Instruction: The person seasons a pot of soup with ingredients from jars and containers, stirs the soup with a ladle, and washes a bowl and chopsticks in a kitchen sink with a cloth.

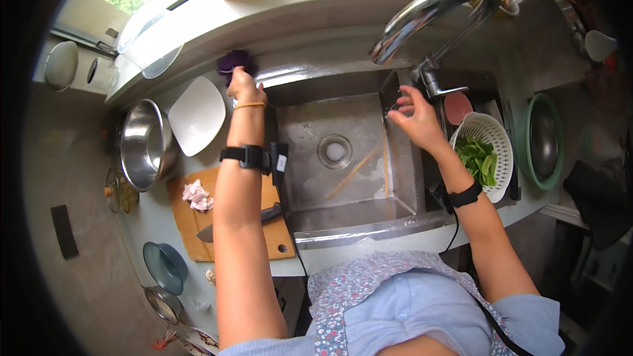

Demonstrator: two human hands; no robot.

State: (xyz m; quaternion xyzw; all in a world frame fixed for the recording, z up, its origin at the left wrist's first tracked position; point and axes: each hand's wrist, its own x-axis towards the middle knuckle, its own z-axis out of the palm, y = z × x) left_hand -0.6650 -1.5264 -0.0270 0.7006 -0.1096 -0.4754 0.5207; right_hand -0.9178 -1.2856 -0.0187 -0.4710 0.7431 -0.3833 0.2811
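Note:
My left hand (246, 86) is at a bunched purple cloth (231, 63) behind the sink's back left corner. Its fingers are partly hidden, so whether they grip the cloth is unclear. Over the right side of the stainless-steel sink (306, 123), my right hand (418, 117) holds nothing, its fingers apart. Two thin wooden chopsticks (352, 173) lie in the sink, right of the drain strainer (335, 152). A chrome faucet (430, 71) rises behind my right hand. Near my right forearm, green leaves (477, 158) sit in a white colander (503, 151).
Left of the sink, a wooden cutting board (198, 249) carries pale cut meat (197, 195) and a knife (270, 212), partly behind my forearm. Beyond are a white bowl (197, 116), a steel bowl (143, 143) and a blue-grey bowl (165, 267). A green basin (526, 143) stands far right.

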